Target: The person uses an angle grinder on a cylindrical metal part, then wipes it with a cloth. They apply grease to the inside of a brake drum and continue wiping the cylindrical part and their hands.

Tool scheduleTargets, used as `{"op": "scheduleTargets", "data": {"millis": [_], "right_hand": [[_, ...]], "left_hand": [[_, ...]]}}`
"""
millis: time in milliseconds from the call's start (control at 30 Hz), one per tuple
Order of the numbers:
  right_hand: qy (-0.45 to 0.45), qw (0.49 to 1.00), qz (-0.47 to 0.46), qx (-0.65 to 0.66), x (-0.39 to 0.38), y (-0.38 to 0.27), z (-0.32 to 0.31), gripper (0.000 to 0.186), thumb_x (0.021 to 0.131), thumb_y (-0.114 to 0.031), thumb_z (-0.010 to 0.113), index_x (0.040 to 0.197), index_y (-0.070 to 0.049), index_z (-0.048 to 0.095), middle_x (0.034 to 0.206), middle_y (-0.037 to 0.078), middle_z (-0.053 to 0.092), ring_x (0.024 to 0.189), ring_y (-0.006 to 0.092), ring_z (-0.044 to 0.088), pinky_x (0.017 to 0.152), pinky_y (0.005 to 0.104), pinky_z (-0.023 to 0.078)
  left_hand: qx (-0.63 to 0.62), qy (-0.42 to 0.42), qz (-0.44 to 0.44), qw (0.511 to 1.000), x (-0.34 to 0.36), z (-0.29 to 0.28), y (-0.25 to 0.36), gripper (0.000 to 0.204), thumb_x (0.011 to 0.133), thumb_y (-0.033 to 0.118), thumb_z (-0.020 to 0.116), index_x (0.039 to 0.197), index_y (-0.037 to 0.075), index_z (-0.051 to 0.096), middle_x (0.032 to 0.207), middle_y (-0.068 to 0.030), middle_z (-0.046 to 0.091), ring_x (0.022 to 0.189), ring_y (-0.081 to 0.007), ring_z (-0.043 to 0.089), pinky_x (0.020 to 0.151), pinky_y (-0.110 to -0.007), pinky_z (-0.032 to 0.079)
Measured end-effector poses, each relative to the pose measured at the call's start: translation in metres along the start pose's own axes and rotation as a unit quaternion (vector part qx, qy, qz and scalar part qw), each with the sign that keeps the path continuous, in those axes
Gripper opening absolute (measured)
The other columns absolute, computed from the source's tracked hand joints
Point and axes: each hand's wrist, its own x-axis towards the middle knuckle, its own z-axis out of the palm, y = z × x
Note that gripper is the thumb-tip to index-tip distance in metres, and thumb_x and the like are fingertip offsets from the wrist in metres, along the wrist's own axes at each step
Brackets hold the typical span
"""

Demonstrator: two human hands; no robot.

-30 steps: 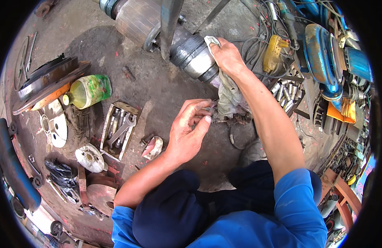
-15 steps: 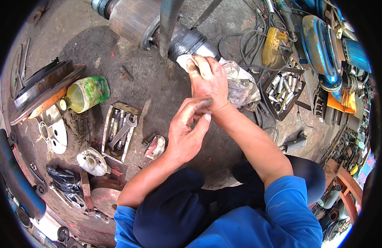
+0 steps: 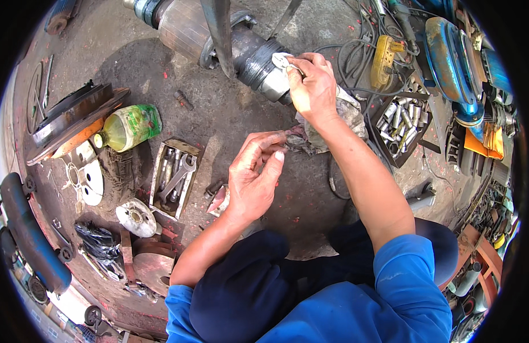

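In my right hand (image 3: 314,88) is a stained whitish rag (image 3: 345,117), its fingers closed round it. A fold of the rag lies against the bare end of a dark metal shaft (image 3: 271,80), just past a black threaded section. The rest of the rag hangs below the hand. My left hand (image 3: 254,168) is held lower and to the left, with fingers half bent and the thumb apart from them. Its dirty fingertips reach close to the rag's dark lower edge; whether they touch it I cannot tell.
A metal leg (image 3: 217,37) stands in front of the shaft. On the left are a wooden box of wrenches (image 3: 174,180) and a yellow-green plastic bottle (image 3: 128,127). A tray of sockets (image 3: 399,126), a yellow power strip (image 3: 383,62) and tangled cables lie on the right.
My right hand has shifted right and up with the rag, uncovering more of the shaft end. The left hand has come away from the right wrist. The whole view has shifted slightly.
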Motion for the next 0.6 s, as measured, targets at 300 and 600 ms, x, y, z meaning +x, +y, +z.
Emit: {"op": "scheduleTargets", "data": {"millis": [300, 600], "right_hand": [[-0.109, 0.984, 0.13, 0.05, 0.037, -0.008, -0.008, 0.034, 0.092, -0.024, 0.058, 0.112, 0.0, 0.072, 0.112, 0.021, 0.07, 0.107, 0.0384, 0.064, 0.093, 0.0412, 0.049], [-0.067, 0.911, -0.362, -0.184, -0.042, -0.097, -0.048, 0.035, 0.076, -0.018, 0.069, 0.11, -0.01, 0.072, 0.113, 0.006, 0.062, 0.099, 0.0268, 0.059, 0.079, 0.0402, 0.047]], "left_hand": [[-0.053, -0.026, -0.014, 0.998, -0.013, -0.003, -0.002, 0.024, 0.1, 0.003, 0.059, 0.123, -0.003, 0.062, 0.118, -0.0078, 0.061, 0.101, -0.0135, 0.061, 0.084, -0.028, 0.05], [0.077, -0.023, 0.04, 0.996, -0.047, -0.02, 0.042, 0.023, 0.095, 0.003, 0.058, 0.117, 0.0, 0.063, 0.107, -0.0069, 0.058, 0.093, -0.0153, 0.061, 0.08, -0.03, 0.052]]}}
